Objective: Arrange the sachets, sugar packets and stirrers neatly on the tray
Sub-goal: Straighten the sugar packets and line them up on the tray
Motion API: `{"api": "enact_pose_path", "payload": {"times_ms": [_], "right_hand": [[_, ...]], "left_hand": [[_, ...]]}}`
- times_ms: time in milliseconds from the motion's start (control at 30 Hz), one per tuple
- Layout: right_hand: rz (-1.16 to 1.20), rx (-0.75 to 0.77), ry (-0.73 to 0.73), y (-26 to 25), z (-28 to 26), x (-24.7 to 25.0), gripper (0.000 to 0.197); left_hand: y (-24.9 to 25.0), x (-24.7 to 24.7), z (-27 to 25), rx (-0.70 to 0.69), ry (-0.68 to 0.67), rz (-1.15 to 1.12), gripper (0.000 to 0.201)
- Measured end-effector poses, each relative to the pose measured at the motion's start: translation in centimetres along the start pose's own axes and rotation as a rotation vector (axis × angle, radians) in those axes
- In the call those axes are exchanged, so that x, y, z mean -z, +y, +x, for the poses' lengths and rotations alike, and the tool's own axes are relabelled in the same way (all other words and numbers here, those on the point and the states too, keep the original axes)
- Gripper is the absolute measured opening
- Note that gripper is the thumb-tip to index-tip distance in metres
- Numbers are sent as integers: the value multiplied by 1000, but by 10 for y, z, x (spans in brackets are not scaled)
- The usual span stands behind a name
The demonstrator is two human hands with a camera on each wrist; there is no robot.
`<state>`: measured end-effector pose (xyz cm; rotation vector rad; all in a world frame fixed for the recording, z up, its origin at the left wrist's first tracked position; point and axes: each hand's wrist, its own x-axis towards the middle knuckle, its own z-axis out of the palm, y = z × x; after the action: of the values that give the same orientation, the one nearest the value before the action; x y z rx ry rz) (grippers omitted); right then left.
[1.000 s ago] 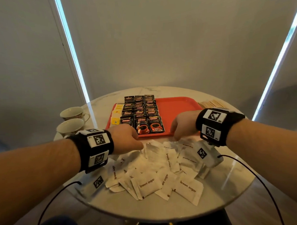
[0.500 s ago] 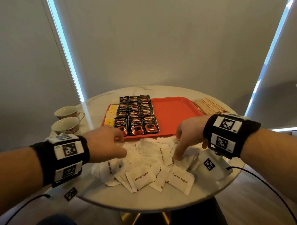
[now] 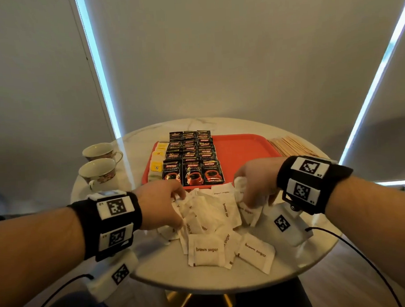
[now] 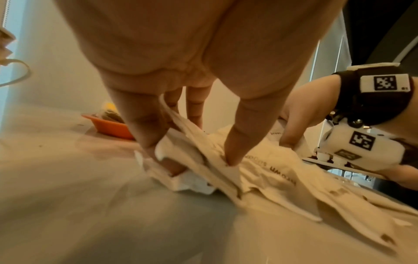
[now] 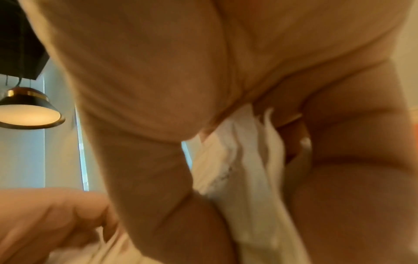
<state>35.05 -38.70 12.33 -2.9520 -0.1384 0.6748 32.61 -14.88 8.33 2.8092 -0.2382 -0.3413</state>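
Observation:
A loose pile of white brown sugar packets (image 3: pixel 208 248) lies on the round table in front of the red tray (image 3: pixel 243 149). My left hand (image 3: pixel 162 201) digs into the pile's left side; in the left wrist view its thumb and fingers (image 4: pixel 230 157) pinch a few packets (image 4: pixel 203 148). My right hand (image 3: pixel 251 183) grips a bunch of packets (image 5: pixel 244 160) at the pile's right side. Black coffee sachets (image 3: pixel 192 158) fill rows on the tray's left half, with yellow sachets (image 3: pixel 156 165) beside them. Wooden stirrers (image 3: pixel 289 146) lie right of the tray.
Two teacups (image 3: pixel 97 169) stand at the table's left edge. The tray's right half (image 3: pixel 248 156) shows bare red. Cables hang from both wrist cameras past the table's near edge (image 3: pixel 202 285).
Both hands came back from the tray's front edge into the sugar pile. The right hand has gathered a bunch of packets; the left has closed on packets at the left.

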Motion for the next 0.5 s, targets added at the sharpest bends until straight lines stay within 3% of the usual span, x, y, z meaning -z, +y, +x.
{"api": "enact_pose_path", "payload": {"times_ms": [200, 333, 400, 500], "right_hand": [[291, 96, 67, 8, 5, 32, 27], [634, 280, 30, 11, 12, 44, 32], [872, 414, -21, 6, 22, 46, 34], [1105, 601, -71, -5, 46, 45, 38]], "left_hand": [[-2, 12, 8, -32, 120, -130, 47], [9, 28, 17, -123, 294, -604, 28], [18, 33, 26, -149, 229, -955, 32], [28, 28, 42, -118, -33, -1362, 56]]}}
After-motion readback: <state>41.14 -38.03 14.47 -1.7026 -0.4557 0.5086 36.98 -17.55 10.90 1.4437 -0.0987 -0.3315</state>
